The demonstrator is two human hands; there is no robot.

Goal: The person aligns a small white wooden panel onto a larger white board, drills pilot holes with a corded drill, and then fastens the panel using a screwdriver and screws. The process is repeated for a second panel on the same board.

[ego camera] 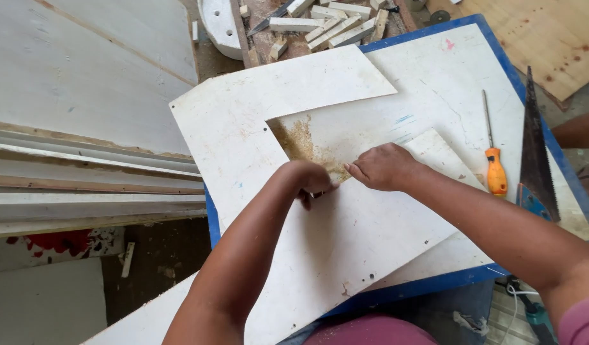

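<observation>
A large white board with an L-shaped cut-out lies on a white table with a blue edge. Sawdust is heaped in the inner corner of the cut. My left hand is curled at the cut edge, fingers bent down; what it grips is hidden. Close beside it, my right hand presses flat on the board at the same edge. A smaller white panel lies under my right wrist.
An orange-handled screwdriver and a hand saw lie at the table's right side. Stacked white boards fill the left. Several small wood offcuts sit at the top. A plywood sheet lies at top right.
</observation>
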